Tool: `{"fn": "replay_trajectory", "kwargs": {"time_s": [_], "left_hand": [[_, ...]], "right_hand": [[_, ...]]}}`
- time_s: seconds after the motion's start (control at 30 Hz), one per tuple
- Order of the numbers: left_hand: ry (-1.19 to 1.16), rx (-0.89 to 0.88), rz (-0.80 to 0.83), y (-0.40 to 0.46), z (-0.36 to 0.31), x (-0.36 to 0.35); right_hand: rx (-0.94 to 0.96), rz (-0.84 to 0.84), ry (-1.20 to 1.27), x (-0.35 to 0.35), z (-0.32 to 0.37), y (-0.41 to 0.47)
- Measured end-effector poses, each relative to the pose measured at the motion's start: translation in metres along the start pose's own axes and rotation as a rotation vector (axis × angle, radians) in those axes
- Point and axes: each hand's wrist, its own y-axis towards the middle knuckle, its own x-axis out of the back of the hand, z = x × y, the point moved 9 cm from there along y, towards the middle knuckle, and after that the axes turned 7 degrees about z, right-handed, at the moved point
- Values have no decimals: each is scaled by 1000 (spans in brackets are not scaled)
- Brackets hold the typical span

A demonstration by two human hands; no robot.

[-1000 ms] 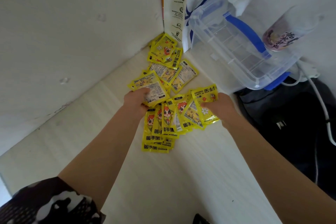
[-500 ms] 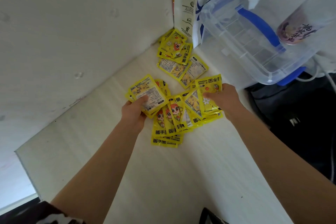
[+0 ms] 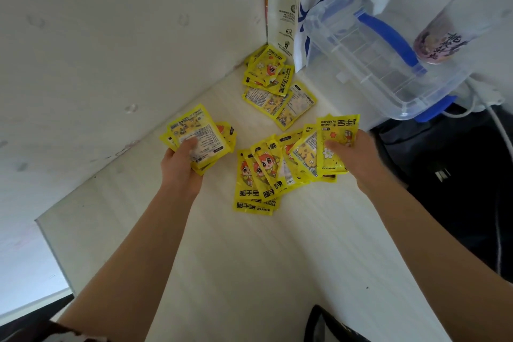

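Yellow hand-warmer packets lie on a pale wooden tabletop [image 3: 249,272]. My left hand [image 3: 180,166] grips a small stack of packets [image 3: 200,136] lifted to the left, thumb on top. My right hand [image 3: 358,155] pinches one packet [image 3: 336,136] by its lower edge, above a fanned heap of several packets [image 3: 266,175] on the table. Another small pile of packets [image 3: 274,83] sits in the corner by the wall.
A white wall [image 3: 111,50] runs along the left. A clear plastic box with blue handle [image 3: 374,55] stands at the back right, a white paper bag [image 3: 288,8] beside it, a drink cup [image 3: 441,41] behind. Dark bag [image 3: 444,175] and white cable [image 3: 499,141] on the right.
My left hand has drawn its stack of packets to the left, away from the heap. My right hand has lifted one packet slightly off the heap.
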Motion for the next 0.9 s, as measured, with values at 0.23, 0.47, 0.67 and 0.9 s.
{"fn": "replay_trajectory", "kwargs": {"time_s": [0.23, 0.47, 0.67, 0.9], "left_hand": [[65, 15, 67, -49, 12, 18], [155, 65, 148, -111, 33, 55], [295, 92, 197, -157, 51, 103], [415, 113, 246, -215, 74, 165]], "right_hand": [[-31, 99, 218, -16, -17, -58], [-184, 149, 418, -42, -70, -139], [-245, 166, 538, -67, -115, -222], [-224, 122, 626, -96, -156, -312]]}}
